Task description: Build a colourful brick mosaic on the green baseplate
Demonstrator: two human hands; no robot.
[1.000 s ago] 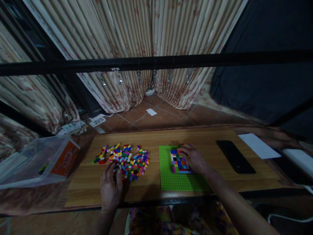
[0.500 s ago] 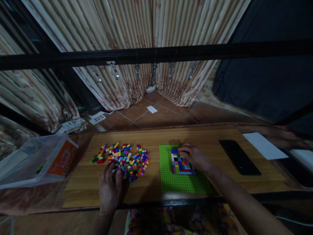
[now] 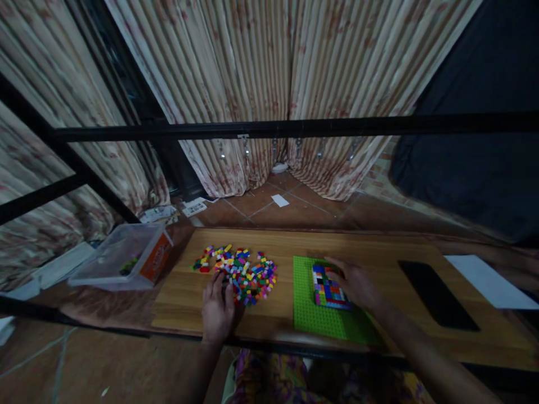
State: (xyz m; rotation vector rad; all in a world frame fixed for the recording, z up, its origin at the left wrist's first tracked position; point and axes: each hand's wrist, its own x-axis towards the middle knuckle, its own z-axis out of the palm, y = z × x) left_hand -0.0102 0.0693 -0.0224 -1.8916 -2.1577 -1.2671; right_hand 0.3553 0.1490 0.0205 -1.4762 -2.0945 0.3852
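My left hand rests at the near left edge of a pile of small coloured toy bricks. Its fingers are curved and the thumb stands apart; no brick shows in its grip. On a green studded baseplate sits a low rectangular build of multicoloured bricks. My right hand reaches over the build's right side, covering its upper right part. Its index finger and thumb look spread, with nothing visible between them.
A black phone-like slab lies on the wooden table, right of the baseplate. Farther right is a white sheet. A clear plastic box with an orange label stands left of the table. A black metal bar crosses beyond the table.
The view has shifted, so everything appears farther right and slightly lower. My right hand's fingertips have come off the build's upper edge and spread. My left hand stays by the brick pile.
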